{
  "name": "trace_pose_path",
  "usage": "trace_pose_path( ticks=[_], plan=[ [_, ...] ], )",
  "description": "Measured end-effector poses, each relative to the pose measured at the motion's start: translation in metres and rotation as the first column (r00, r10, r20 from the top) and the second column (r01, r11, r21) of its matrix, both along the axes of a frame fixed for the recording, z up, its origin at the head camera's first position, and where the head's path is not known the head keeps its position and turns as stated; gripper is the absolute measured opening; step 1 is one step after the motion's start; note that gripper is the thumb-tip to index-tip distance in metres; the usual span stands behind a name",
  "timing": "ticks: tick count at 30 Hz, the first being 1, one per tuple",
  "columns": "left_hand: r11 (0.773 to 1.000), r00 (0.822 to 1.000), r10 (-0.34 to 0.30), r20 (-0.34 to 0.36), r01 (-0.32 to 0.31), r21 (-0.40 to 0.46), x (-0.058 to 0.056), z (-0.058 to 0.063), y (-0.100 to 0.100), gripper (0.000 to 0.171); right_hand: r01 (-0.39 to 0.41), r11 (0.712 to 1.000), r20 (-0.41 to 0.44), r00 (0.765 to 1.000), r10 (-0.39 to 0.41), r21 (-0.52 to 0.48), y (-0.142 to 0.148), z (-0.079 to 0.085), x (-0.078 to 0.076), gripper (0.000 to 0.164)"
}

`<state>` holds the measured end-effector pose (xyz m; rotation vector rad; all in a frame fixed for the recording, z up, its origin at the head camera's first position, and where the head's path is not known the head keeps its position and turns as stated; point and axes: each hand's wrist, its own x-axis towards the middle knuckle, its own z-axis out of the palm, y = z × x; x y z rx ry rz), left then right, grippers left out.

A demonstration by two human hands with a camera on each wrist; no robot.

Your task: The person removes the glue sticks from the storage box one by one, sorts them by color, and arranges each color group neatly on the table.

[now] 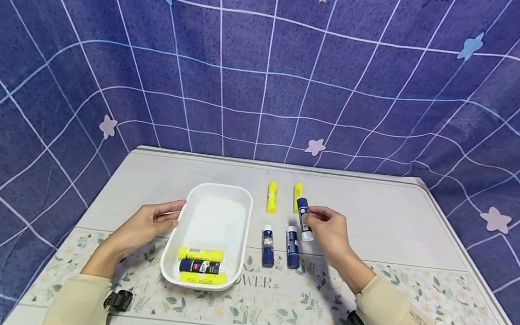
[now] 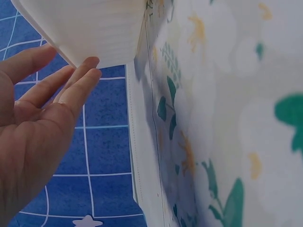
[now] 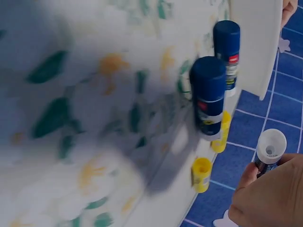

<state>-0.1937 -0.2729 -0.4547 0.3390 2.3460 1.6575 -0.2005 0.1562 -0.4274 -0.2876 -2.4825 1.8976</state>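
Observation:
A navy glue stick (image 1: 304, 219) with a white end is pinched between the thumb and fingers of my right hand (image 1: 330, 236). In the right wrist view, the hollow white end (image 3: 272, 144) of this stick faces the camera. My left hand (image 1: 149, 225) is at the left side of a white tray (image 1: 167, 257), its fairly straight fingers (image 2: 85, 87) touching the outer wall and rim. Inside the tray's near end lie a yellow glue stick (image 1: 201, 254), a navy glue stick (image 1: 200, 266) and another yellow one (image 1: 202, 279), side by side.
Right of the tray, two navy glue sticks (image 1: 268, 246) lie on the table (image 1: 377, 204). Farther back are two yellow glue sticks (image 1: 272, 197), the right one partly hidden by the held stick. A blue curtain (image 1: 247, 94) with stars hangs behind and beside the table.

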Motion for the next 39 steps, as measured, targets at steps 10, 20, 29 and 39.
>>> trace_pose_path(
  ticks=[10,20,29,39],
  plan=[
    [1.000,1.000,0.008,0.002,-0.008,-0.016,0.003,0.001,0.000,0.058,0.053,0.997,0.062,0.997,-0.056,0.058,0.024,-0.018,0.014,0.034],
    [1.000,1.000,0.014,-0.011,-0.014,-0.027,0.003,0.001,0.000,0.058,0.059,0.994,0.104,0.992,-0.068,0.087,0.040,-0.040,0.024,0.032],
    [0.999,1.000,0.007,-0.017,-0.008,-0.041,0.003,0.000,-0.001,0.059,0.039,0.984,0.127,0.990,-0.061,0.175,0.041,-0.047,0.028,0.032],
    [0.999,1.000,0.015,-0.007,-0.015,-0.033,0.003,0.000,-0.001,0.059,0.026,0.954,0.094,0.994,-0.057,0.299,0.036,-0.048,0.029,0.031]
  ],
)
